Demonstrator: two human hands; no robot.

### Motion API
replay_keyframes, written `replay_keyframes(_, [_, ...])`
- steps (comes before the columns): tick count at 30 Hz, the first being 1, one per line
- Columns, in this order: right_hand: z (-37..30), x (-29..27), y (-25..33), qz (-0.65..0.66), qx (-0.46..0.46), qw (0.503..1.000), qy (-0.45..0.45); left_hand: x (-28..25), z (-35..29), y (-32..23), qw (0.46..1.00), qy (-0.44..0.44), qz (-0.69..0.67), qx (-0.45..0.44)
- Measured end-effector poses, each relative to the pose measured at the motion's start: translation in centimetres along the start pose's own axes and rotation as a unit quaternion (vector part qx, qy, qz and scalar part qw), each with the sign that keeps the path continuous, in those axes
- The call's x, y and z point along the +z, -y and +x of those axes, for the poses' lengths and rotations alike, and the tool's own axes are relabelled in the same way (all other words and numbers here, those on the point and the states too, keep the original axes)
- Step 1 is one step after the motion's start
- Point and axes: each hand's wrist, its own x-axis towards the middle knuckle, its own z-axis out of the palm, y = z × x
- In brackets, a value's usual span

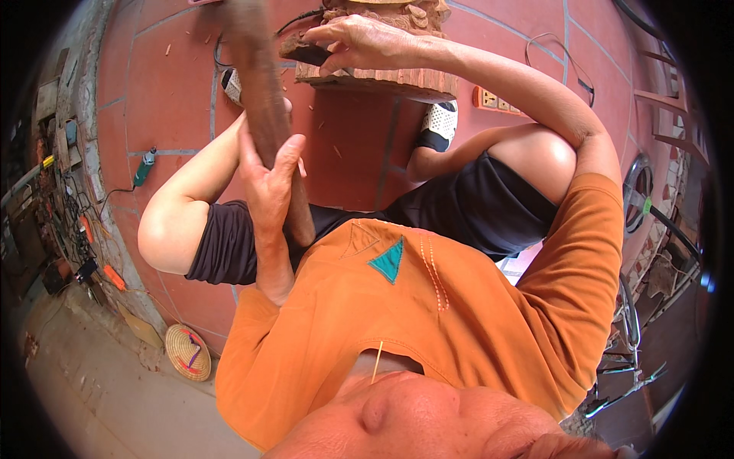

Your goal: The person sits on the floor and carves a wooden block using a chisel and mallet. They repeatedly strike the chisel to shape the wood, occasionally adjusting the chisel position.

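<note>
My left hand (267, 172) is wrapped around a long brown wooden club (264, 99). The club slants up from my lap, and its far end is smeared by motion. My right arm reaches across to a carved wooden block (378, 81) between my feet. At the block's left corner, my right hand (359, 44) has its fingers and thumb closed about a dark, flat, wedge-shaped piece (300, 51). Whether that piece is loose or part of the block, I cannot tell. Rounded carving (405, 15) rises from the block and is cut off by the upper edge.
Red floor tiles carry scattered wood chips. An orange power strip (493, 99) lies right of the block. A green corded power tool (144, 167) and a woven round hat (187, 353) are at the left. Cluttered tools line the left edge; a wheel (636, 195) stands at the right.
</note>
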Motion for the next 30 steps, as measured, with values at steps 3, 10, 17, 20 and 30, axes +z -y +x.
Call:
replay_keyframes(3, [0.0, 0.2, -0.1, -0.001, -0.012, 1.0, -0.01, -0.9, 0.1, -0.6, 0.997, 0.049, 0.054, -0.036])
replay_keyframes(10, [-0.1, -0.1, 0.2, -0.01, 0.003, 1.0, 0.003, -1.5, -0.9, -2.5, 0.987, -0.05, -0.111, 0.108])
replay_keyframes(17, [0.5, 0.3, 0.0, -0.009, -0.004, 1.0, 0.004, -0.2, 0.0, -1.4, 0.993, 0.02, 0.112, 0.017])
replay_keyframes(20, [0.5, 0.7, -0.3, -0.005, -0.009, 1.0, -0.01, -0.7, 0.0, -1.0, 0.998, 0.049, 0.03, -0.027])
replay_keyframes(30, [0.4, -0.2, 0.9, -0.013, 0.003, 1.0, 0.026, -1.1, 0.2, -0.3, 0.997, -0.015, 0.08, 0.017])
